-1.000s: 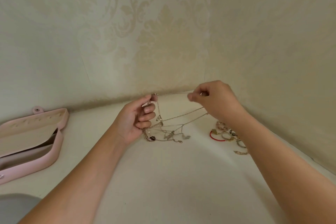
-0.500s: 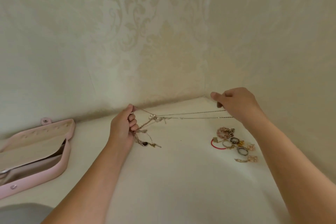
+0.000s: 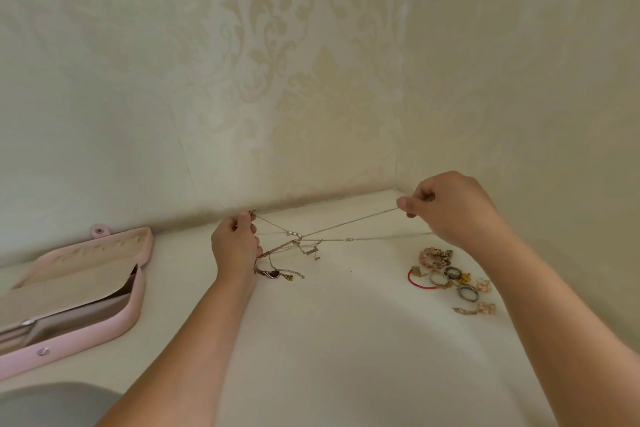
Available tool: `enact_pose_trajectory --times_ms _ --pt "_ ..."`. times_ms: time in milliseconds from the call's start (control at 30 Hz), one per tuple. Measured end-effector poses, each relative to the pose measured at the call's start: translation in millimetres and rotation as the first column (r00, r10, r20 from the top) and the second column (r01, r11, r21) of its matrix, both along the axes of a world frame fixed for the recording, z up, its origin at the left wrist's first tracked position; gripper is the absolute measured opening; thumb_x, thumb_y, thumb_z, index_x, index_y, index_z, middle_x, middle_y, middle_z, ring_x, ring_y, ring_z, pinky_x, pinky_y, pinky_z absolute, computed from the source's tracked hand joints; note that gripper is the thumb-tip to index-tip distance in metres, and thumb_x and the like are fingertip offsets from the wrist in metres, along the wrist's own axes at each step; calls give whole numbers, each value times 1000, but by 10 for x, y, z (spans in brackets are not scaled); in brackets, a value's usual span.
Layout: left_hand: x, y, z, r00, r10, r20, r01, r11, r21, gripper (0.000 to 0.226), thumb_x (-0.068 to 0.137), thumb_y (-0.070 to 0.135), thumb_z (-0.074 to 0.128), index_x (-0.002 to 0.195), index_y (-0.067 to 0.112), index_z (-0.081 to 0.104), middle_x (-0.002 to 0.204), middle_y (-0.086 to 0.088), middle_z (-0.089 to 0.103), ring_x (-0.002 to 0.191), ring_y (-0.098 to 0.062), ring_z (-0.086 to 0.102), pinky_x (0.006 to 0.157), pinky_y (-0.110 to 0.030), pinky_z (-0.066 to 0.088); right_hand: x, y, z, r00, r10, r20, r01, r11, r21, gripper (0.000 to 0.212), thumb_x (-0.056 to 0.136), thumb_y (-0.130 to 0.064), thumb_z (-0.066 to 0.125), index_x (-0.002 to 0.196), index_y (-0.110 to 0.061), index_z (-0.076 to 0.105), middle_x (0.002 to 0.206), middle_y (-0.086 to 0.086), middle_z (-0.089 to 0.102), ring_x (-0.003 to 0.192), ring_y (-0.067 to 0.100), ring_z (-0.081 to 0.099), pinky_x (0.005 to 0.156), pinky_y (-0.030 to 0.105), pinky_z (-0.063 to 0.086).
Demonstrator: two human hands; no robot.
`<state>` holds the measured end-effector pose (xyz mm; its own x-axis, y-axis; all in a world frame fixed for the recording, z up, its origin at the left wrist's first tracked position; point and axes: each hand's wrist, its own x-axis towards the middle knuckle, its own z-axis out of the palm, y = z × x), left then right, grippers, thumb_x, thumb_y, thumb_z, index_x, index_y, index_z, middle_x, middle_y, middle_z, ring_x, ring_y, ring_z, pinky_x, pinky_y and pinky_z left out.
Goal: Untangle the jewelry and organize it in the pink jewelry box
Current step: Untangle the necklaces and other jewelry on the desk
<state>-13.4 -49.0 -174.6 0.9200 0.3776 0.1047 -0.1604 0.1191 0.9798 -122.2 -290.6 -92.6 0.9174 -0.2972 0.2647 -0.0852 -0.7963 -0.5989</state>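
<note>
The jewelry [image 3: 300, 238] was a knot of thin chains. It hung in the air to the right of the pink jewelry box [image 3: 136, 305], not in it.

My left hand [image 3: 235, 248] was the hand nearer the box. Its fingers were curled tight round one bunch of the chains. Some loose ends hung down from it to the white table [image 3: 346, 340], and one had a dark little stone [image 3: 273, 274] on it.

My right hand [image 3: 450, 210] was far from the box, on the other side of the knot. Its thumb and finger pinched the end of one long chain [image 3: 349, 223]. That chain ran in a tight, straight line from my right hand back toward the box, as far as the knot by my left hand.

The box lay open on the table, with its lid tipped back and a cream color inside.

A small pile of rings [image 3: 453, 279] and other shiny bits lay on the table, farther from the box than the knot was. A red loop [image 3: 414, 282] lay on the side of the pile nearest the box.
</note>
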Motion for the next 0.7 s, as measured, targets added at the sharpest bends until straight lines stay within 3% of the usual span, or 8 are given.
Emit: enact_pose_trajectory --times_ms 167,300,367,433,500,600,700 --pt "-31 -90 -32 999 -46 0 45 969 242 20 97 16 45 90 4 60 71 -3 52 49 -15 42 34 -17 36 33 -110 -77 951 -140 -274 71 967 -245 18 89 -26 59 91 -9 66 77 4 62 73 22 60 59 27 43" --pt "-118 -155 2 968 -251 1 243 939 243 18 98 19 46 87 12 57 66 -3 50 38 -8 33 35 -16 28 20 -141 -105 914 -171 -367 40 941 -337 13 87 -20 61 93 -9 65 78 2 60 79 21 61 64 27 45" --pt "-163 -180 26 945 -326 -5 317 914 253 18 99 22 47 86 15 58 63 -1 49 37 -6 32 37 -17 26 27 -81 -123 915 -164 -369 10 923 -386 13 87 -22 62 93 -11 65 80 1 60 81 21 60 66 27 45" --pt "-197 -206 44 929 -371 -5 358 893 272 19 98 26 48 86 16 58 61 1 48 38 -5 33 38 -17 26 69 42 -182 958 -108 -265 -19 901 -434 12 86 -21 62 94 -13 66 86 0 62 85 20 60 67 26 43" --pt "-210 -223 58 920 -391 1 377 888 264 19 98 27 49 86 17 58 60 2 47 39 -5 33 38 -17 25 133 217 -286 992 62 -110 -96 935 -341 11 84 -22 64 92 -16 69 90 -2 64 88 17 60 69 23 43" --pt "-232 -231 82 914 -404 16 388 888 247 18 98 27 49 87 15 58 59 3 45 39 -5 32 39 -17 24 209 492 -470 957 288 31 -283 952 -117 9 84 -22 67 90 -18 73 79 -11 57 78 8 53 63 9 35" --pt "-252 -233 101 906 -421 31 402 883 240 18 98 26 48 89 14 57 58 4 45 41 -7 31 40 -18 22 296 636 -635 910 414 24 -414 910 -7 9 81 -24 71 86 -17 74 80 -8 60 79 9 56 70 20 44"
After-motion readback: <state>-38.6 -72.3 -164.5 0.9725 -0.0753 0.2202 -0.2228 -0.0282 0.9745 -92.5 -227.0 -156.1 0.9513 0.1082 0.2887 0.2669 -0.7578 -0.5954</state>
